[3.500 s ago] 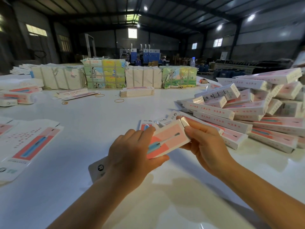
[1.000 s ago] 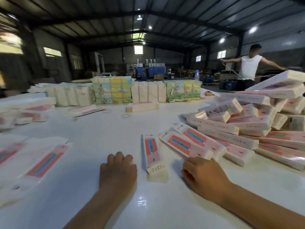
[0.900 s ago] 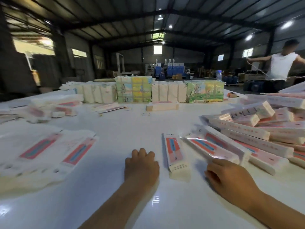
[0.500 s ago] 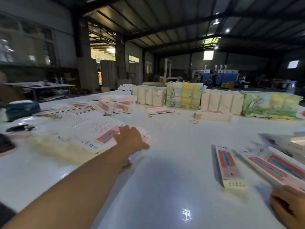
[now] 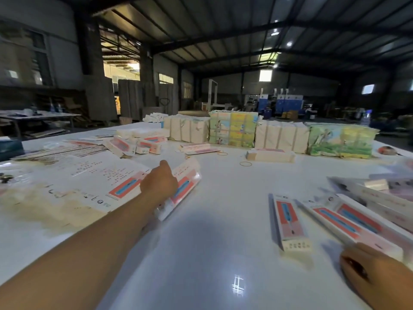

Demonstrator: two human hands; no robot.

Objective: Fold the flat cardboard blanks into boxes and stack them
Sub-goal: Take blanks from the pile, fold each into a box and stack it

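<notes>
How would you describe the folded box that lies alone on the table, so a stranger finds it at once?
Start at the white table. Right of centre lies one long folded box, pointing away from the viewer. It lies alone; the other boxes to its right lie side by side.

Single head-worn wide-angle view, looked forward and down across the glossy white table (image 5: 212,253), turned toward the left; near edge close, dark warehouse hall far behind.

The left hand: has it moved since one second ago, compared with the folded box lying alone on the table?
Yes. The left hand has moved away from the folded box, leftward to the flat blanks, and grips one.
</notes>
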